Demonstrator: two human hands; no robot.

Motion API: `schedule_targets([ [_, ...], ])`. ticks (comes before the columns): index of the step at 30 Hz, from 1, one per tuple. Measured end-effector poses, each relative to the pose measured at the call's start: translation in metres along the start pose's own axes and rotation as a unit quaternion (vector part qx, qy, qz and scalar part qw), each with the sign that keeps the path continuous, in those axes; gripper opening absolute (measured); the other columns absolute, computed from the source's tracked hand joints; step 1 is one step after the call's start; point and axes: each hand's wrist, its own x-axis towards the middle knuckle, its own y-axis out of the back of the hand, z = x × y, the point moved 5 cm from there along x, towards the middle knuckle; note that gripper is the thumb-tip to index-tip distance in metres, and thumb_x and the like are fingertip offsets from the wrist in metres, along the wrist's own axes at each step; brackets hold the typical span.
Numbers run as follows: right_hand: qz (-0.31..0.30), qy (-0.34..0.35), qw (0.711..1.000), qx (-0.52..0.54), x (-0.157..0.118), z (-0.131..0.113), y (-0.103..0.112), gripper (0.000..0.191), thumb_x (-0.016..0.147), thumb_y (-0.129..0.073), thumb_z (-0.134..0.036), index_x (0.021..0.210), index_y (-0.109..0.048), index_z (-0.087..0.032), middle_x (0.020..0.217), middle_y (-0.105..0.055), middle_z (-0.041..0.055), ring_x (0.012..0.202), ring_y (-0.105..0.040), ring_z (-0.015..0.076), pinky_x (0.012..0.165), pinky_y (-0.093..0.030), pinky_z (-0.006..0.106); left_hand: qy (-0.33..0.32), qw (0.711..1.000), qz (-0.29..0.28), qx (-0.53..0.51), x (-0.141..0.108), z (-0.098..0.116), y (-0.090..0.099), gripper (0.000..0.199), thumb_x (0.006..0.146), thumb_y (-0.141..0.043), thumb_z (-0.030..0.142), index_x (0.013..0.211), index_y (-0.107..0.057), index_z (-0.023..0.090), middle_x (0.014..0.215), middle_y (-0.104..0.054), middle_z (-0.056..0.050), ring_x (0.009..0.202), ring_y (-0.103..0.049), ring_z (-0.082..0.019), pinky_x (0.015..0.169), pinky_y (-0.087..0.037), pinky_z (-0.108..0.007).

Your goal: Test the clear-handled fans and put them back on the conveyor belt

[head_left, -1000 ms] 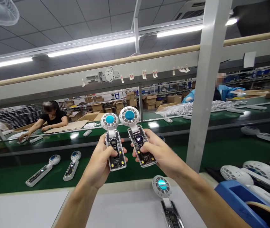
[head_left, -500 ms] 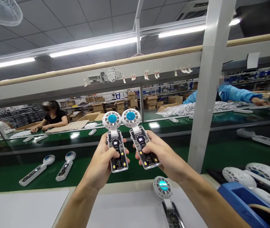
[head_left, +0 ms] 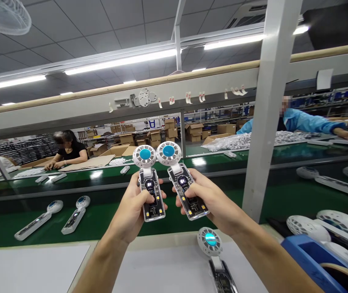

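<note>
Lower left, two fans [head_left: 51, 215] lie on the green belt [head_left: 3, 228]. At frame centre the left hand [head_left: 134, 209] grips a handheld fan [head_left: 150, 185]; the right hand [head_left: 209, 199] grips another fan [head_left: 181, 181], heads nearly touching. Right, a grey post [head_left: 265, 122] stands close.

Grey panelled ceiling [head_left: 100, 24] with fluorescent tubes [head_left: 119, 62], white post [head_left: 268, 106], stacked cardboard boxes [head_left: 192, 129].

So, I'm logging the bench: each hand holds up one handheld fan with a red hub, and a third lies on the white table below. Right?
Not quite: the hubs are blue, not red. The head view shows the left hand and right hand each holding up a fan, with a third fan on the white table.
</note>
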Motion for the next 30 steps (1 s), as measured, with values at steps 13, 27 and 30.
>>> schedule_targets([
  [13, 0.014, -0.027, 1.0, -0.008, 0.0023, 0.0049, -0.0041, 0.041, 0.072, -0.056, -0.022, 0.113, -0.049, -0.021, 0.072, -0.066, -0.0004, 0.065, -0.066, 0.0177, 0.056, -0.054, 0.028, 0.01, 1.0, -0.012, -0.003, 0.0012, -0.0024, 0.0005, 0.059, 0.065, -0.063, 0.011, 0.121, -0.051, 0.021, 0.112, -0.069, -0.007, 0.071, -0.069, -0.018, 0.061, -0.057, -0.031],
  [27, 0.006, 0.0, 1.0, -0.006, -0.0022, -0.0038, -0.007, 0.06, 0.07, -0.06, -0.019, 0.127, -0.044, -0.022, 0.097, -0.063, 0.0015, 0.073, -0.063, 0.0155, 0.061, -0.049, 0.027, 0.001, 0.999, -0.029, 0.022, 0.0015, 0.0002, 0.002, 0.064, 0.067, -0.063, 0.009, 0.126, -0.047, 0.023, 0.107, -0.07, -0.005, 0.073, -0.069, -0.017, 0.064, -0.058, -0.03],
  [30, 0.008, 0.014, 1.0, -0.01, -0.0011, -0.0032, -0.0061, 0.061, 0.071, -0.059, -0.018, 0.13, -0.044, -0.022, 0.102, -0.063, 0.0019, 0.079, -0.063, 0.0158, 0.066, -0.049, 0.027, 0.002, 0.999, -0.033, 0.026, 0.0017, -0.0006, 0.0025, 0.064, 0.068, -0.062, 0.008, 0.128, -0.045, 0.023, 0.103, -0.07, -0.005, 0.073, -0.07, -0.018, 0.064, -0.058, -0.03],
])
